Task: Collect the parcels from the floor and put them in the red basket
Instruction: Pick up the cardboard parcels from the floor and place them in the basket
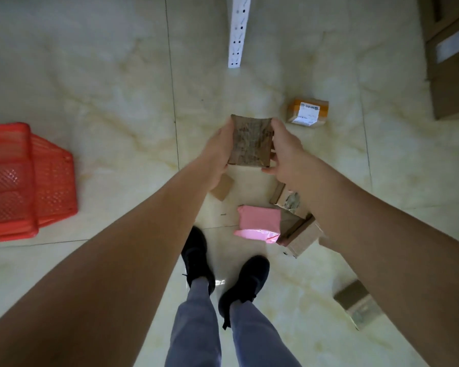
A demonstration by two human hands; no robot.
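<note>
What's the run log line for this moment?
brown parcel held by left hand and right hand | red basket left | pink parcel on floor

Person, head view. Forearms [122, 260] bare, no sleeves visible, entering from lower left and lower right. Trousers [196, 327]: grey-blue, lower centre of frame. Shoes [196, 250]: black, laced, low-cut, one pair.

Brown parcel [251, 140] held up flat above the floor, orange labelled parcel [308, 113] lying beyond it, pink bag [259, 224] beside overlapping cardboard boxes [297, 229], taped box [357, 303] apart at right, red basket [24, 181] at left, mesh-sided.
</note>
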